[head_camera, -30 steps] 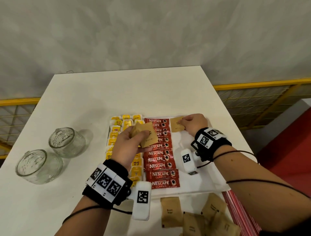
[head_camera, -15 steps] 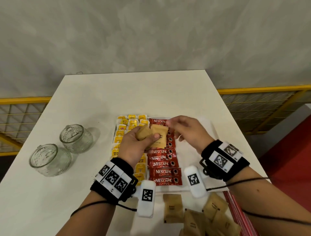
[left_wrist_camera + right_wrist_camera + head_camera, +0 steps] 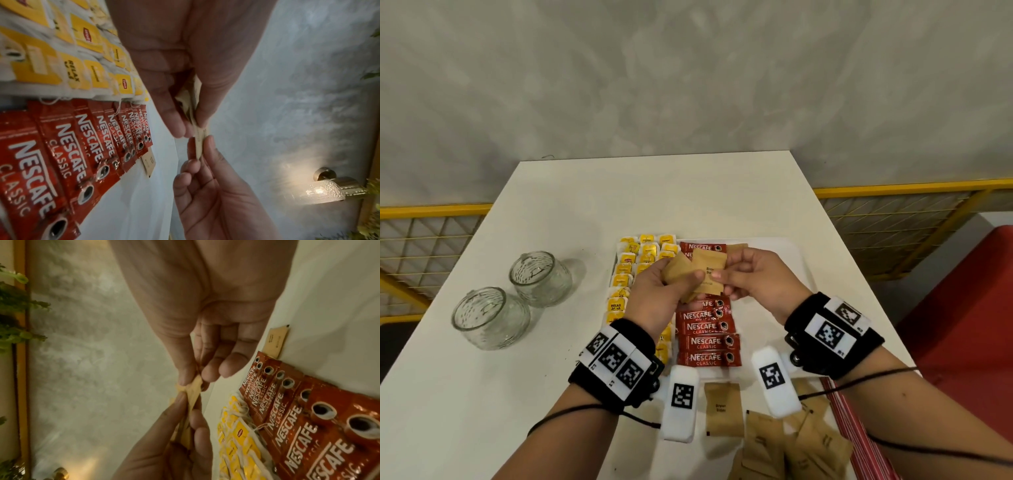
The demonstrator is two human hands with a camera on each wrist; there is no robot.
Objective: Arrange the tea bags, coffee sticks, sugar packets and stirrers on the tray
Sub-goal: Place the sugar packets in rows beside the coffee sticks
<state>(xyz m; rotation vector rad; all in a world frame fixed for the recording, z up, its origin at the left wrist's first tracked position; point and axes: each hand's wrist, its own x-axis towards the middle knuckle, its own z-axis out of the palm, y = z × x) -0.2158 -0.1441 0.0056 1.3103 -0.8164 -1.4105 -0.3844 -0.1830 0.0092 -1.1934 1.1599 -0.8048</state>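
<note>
Head view, nearest: loose sugar packets (image 3: 784, 442) lie in a heap on the table (image 3: 482, 394) at its near edge, off the tray and beside a red striped item (image 3: 859, 442) that may be the stirrers; I cannot tell.
Left hand (image 3: 654, 301): fingers curled round a small fan of brown sugar packets (image 3: 681, 274), held above the coffee sticks.
Right hand (image 3: 760, 284): thumb and forefinger pinched on the edge of the front packet (image 3: 710, 274) of that fan; the wrist views confirm both hands are touching the same packet.
Step in hand: judged to be dealing sugar packets one by one from the left hand's stack into a column on the tray.
Coffee sticks (image 3: 709, 342): red, overlapped in one column on the tray.
Tea bags (image 3: 633, 270): yellow, in rows left of the coffee, touching it.
Placed packet (image 3: 276, 342): one sugar packet lies flat at the far end, just right of the coffee column.
Next move: likely calls for the left hand to loosen so only one packet slides free, which is then laid just nearer than the placed one.
Open room: bare tray (image 3: 791, 270) right of the coffee; its right rim sits near the table's right edge.
Far left: two glass jars (image 3: 517, 298), well apart from the tray.
</note>
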